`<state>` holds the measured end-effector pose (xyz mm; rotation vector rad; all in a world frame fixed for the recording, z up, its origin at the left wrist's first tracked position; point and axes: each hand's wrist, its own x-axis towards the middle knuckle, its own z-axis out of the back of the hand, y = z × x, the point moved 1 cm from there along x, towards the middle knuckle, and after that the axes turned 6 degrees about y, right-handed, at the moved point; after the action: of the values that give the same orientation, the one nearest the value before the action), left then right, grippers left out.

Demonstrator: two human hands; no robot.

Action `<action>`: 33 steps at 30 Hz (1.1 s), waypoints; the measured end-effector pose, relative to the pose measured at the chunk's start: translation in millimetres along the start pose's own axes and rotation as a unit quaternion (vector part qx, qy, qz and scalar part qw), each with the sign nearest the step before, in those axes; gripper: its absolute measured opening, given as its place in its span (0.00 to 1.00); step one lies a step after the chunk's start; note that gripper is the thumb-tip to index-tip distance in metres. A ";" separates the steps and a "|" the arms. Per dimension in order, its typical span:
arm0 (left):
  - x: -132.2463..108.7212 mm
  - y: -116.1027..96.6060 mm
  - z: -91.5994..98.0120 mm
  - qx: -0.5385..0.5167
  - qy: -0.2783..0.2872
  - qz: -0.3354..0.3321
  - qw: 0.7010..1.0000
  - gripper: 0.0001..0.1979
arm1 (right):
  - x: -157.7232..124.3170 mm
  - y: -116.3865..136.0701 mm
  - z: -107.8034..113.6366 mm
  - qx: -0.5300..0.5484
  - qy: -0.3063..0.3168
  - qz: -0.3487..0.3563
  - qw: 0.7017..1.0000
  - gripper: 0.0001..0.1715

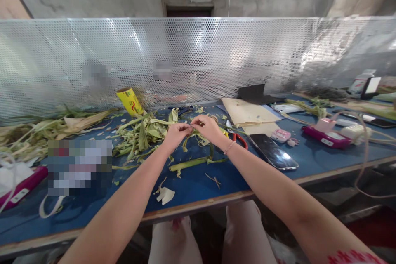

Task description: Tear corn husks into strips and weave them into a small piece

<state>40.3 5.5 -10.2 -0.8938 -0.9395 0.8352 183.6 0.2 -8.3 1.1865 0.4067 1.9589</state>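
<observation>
My left hand [177, 133] and my right hand [208, 127] meet over the middle of the table, fingertips pinched together. Whatever small thing sits between them is too small to make out. Just left of my hands lies a heap of green and pale leaf strips and stalks [139, 136]. Below them a cut green stalk [188, 164] rests on the blue tabletop [198, 187]. Scissors with red handles [239, 139] lie beside my right wrist, partly hidden by it. A pale dry leaf scrap [166, 195] is near the table's front edge.
A yellow cardboard tube [130, 102] leans behind the heap. To the right are a phone [274, 151], brown paper sheets [250, 112], a pink case [281, 135] and a purple power strip [326, 137] with cords. A perforated metal screen [198, 57] closes off the back.
</observation>
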 end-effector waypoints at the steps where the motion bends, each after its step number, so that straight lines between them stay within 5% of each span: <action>1: 0.1 0.2 -0.1 -0.003 -0.002 0.003 1.000 0.08 | -0.1 0.6 0.9 -0.008 -0.012 0.008 1.000 0.05; 5: 0.3 0.0 0.1 -0.027 -0.015 0.017 0.999 0.07 | -1.8 4.2 6.0 -0.061 -0.053 0.049 0.996 0.02; 13: 1.6 4.7 2.0 -0.037 -0.026 0.015 0.999 0.07 | -2.9 -0.4 2.7 -0.111 0.019 0.082 0.990 0.05; 33: 1.2 2.9 -2.2 -0.014 -0.064 0.032 0.997 0.05 | -8.4 8.8 1.1 -0.195 0.040 0.108 0.974 0.08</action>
<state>42.2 7.1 -13.1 -0.9076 -1.0408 0.9451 182.5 -11.9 -7.3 0.9294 -0.0736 2.1513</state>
